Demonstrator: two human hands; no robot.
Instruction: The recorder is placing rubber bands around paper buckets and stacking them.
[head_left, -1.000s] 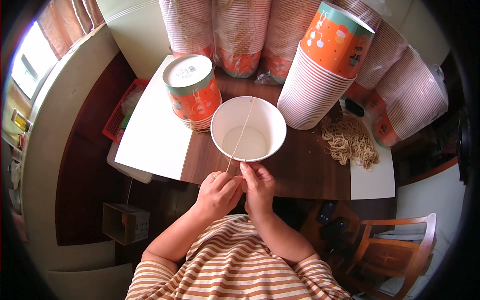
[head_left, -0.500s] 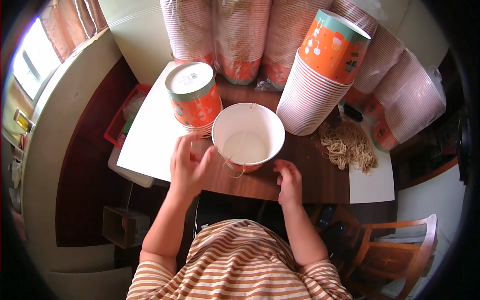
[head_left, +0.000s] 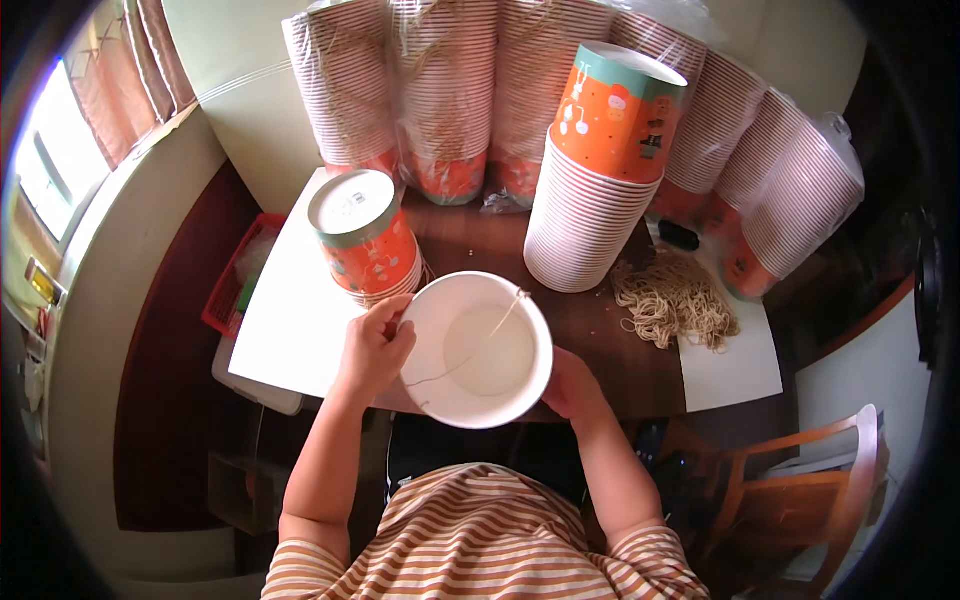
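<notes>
A white-lined paper bucket (head_left: 490,350) is tilted toward me over the front edge of the table, its mouth facing up at me. A thin string (head_left: 497,328) crosses its opening, with a small knot at the far right rim and its other end by the left rim. My left hand (head_left: 378,348) is closed with curled fingers at the bucket's left rim. Around the bucket's right side wraps my right hand (head_left: 573,384), its fingertips hidden behind the wall. Left of it stands a short upside-down stack of orange and green buckets (head_left: 372,255).
A tall stack of upside-down buckets (head_left: 590,215) rises behind, right of centre. Beside it lies a heap of beige strings (head_left: 672,300) near a small black object (head_left: 679,236). Plastic-wrapped bucket stacks (head_left: 440,110) line the back. A wooden chair (head_left: 800,490) stands at the lower right.
The bucket has come nearer to me and tipped toward me. My left hand has closed at its rim, and my right hand has moved against its right side. The view has shifted slightly.
</notes>
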